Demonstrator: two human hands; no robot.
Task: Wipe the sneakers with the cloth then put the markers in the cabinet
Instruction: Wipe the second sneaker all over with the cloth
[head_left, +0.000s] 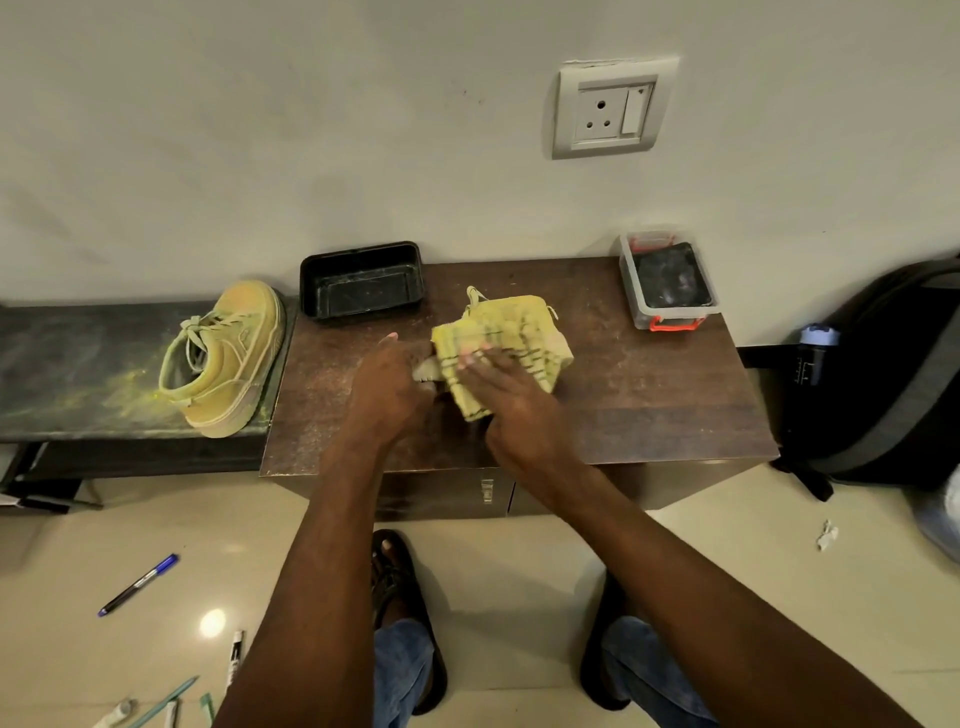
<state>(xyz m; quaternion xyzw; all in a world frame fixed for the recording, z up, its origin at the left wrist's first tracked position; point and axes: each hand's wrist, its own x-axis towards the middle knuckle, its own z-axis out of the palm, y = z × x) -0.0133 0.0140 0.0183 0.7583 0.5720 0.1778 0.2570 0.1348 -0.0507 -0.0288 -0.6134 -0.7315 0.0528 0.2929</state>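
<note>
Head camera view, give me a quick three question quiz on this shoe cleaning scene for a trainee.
1. True or false: the sneaker on the left bench stands upright.
2. What does the right hand press on? A. black tray B. yellow cloth C. clear box
3. Where does the blue marker lie?

Key: 1 true. 2 B, the yellow cloth, beside the left hand. 3 On the floor, left of the cabinet.

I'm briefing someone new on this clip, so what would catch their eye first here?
Both hands meet mid-frame on the dark brown wooden cabinet top: the right hand presses a yellow checked cloth over a mostly hidden sneaker that the left hand steadies. Left of them, a dusty yellow sneaker sits on a low dark bench. A blue-capped marker lies on the floor.
</note>
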